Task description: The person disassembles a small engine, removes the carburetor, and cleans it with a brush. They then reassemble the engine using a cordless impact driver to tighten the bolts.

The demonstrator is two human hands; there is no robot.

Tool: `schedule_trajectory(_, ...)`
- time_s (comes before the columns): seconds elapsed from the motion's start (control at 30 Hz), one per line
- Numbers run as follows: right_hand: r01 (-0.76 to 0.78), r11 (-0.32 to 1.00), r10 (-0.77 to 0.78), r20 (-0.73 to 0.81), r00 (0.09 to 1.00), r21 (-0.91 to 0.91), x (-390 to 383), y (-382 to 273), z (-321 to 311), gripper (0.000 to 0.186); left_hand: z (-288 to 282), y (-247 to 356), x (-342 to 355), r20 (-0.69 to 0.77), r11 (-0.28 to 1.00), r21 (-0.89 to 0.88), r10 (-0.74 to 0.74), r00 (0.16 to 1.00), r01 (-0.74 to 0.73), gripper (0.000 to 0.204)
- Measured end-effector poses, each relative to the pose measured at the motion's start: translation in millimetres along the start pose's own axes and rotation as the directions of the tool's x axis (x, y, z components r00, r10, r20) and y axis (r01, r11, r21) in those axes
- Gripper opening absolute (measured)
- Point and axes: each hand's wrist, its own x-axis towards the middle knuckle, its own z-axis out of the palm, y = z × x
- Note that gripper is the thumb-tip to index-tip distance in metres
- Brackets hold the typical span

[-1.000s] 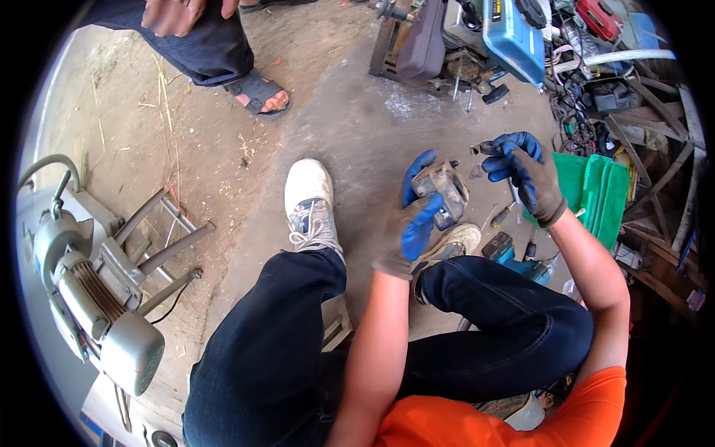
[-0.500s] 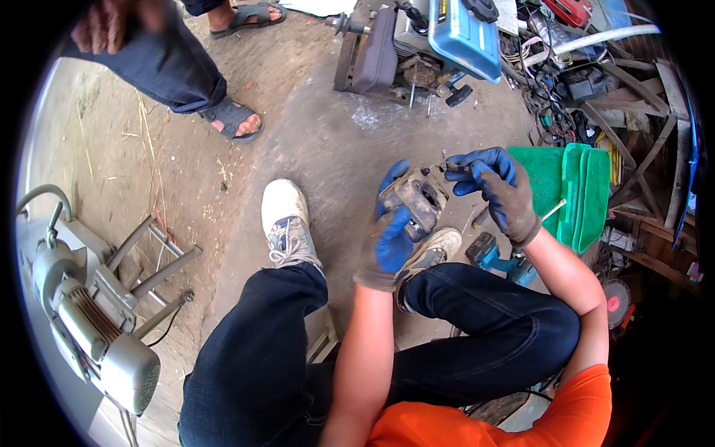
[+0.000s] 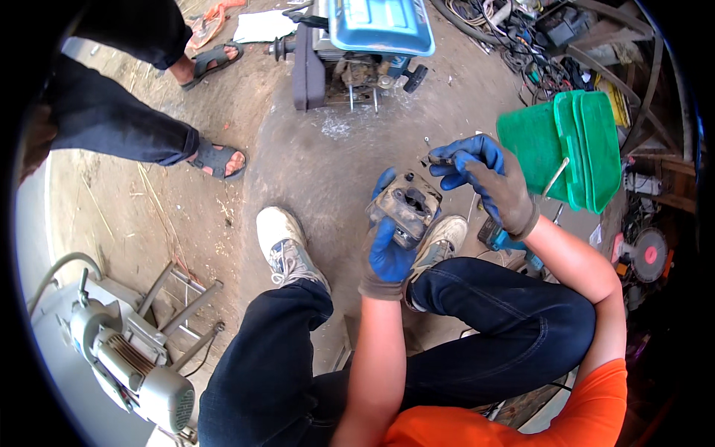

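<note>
My left hand [image 3: 387,249], in a blue and grey glove, is closed on a grimy boxy metal part [image 3: 410,201] with a dark opening in its top, held above my shoes. Just right of it and a little higher, my gloved right hand [image 3: 484,175] pinches a small dark piece [image 3: 437,159] between its fingertips, apart from the boxy part. A teal power drill [image 3: 495,237] lies on the ground behind my right wrist. Beyond my hands stands a dirty engine [image 3: 354,73] with a light-blue top [image 3: 380,22].
A green plastic container [image 3: 532,145] is to the right, near tangled cables [image 3: 514,56], metal frames [image 3: 648,104] and a saw disc [image 3: 648,253]. A grey motor machine [image 3: 130,357] stands at lower left. Another person's legs and sandalled feet [image 3: 212,160] are at upper left.
The view has swung, bringing the engine and co-worker's feet leftward and more of the green container into sight. My right hand has moved left toward the boxy part, still pinching the small piece.
</note>
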Motion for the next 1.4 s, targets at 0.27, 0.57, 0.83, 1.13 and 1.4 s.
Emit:
schedule_trajectory(0.27, -0.007, 0.995, 0.006, 0.011, 1.000, 0.101, -12.2, 10.9, -26.2, 0.023, -3.5, -16.6, 3.8, 0.010, 0.997, -0.070, -0.044, 0.999, 0.044, 0.094)
schedule_trajectory(0.57, 0.016, 0.990, -0.019, -0.018, 1.000, -0.142, -20.9, 17.5, -34.3, 0.026, -4.6, -29.3, 4.8, -0.020, 0.995, -0.068, -0.080, 0.997, 0.078, 0.095)
schedule_trajectory(0.83, -0.027, 0.979, 0.022, -0.028, 0.999, -0.202, -16.5, 25.0, -32.3, 0.028, -8.6, -31.3, 7.9, -0.009, 0.993, 0.052, -0.110, 0.994, 0.110, 0.093)
schedule_trajectory(1.13, 0.084, 0.948, -0.084, 0.015, 0.996, -0.307, -14.4, 29.7, -19.7, 0.028, -1.9, -17.0, 7.7, 0.034, 0.998, 0.032, -0.047, 0.998, 0.046, 0.089)
schedule_trajectory(1.4, 0.328, 0.750, -0.230, 0.238, 0.944, -0.574, -8.6, 20.1, -7.0, 0.024, -6.7, 4.6, 3.0, 0.001, 0.989, 0.135, -0.065, 0.998, 0.064, 0.086)
